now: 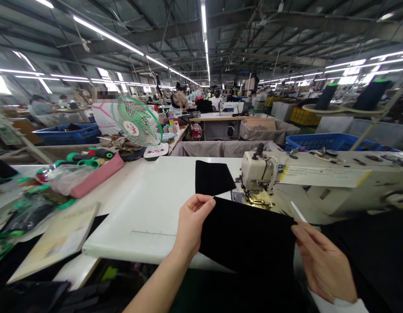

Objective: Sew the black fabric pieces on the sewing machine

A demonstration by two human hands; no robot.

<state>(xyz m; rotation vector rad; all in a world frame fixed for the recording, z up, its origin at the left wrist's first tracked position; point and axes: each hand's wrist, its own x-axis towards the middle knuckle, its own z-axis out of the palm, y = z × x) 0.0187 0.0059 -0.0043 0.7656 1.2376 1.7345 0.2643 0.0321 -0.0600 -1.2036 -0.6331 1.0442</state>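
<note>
A piece of black fabric (250,237) is held up over the near edge of the white sewing table (146,208). My left hand (191,224) pinches its upper left corner. My right hand (320,261) grips its right edge, fingers closed on the cloth. The cream sewing machine (286,174) stands just behind the fabric, its head and needle area (258,198) close to the cloth's top edge. A second black fabric piece (213,177) lies flat on the table behind my left hand.
A green desk fan (136,121) stands at the table's far left. A pink tray with green thread spools (90,169) and a booklet (54,239) lie at left. Blue crates (325,141) and grey bins sit behind the machine. Other workers sit far back.
</note>
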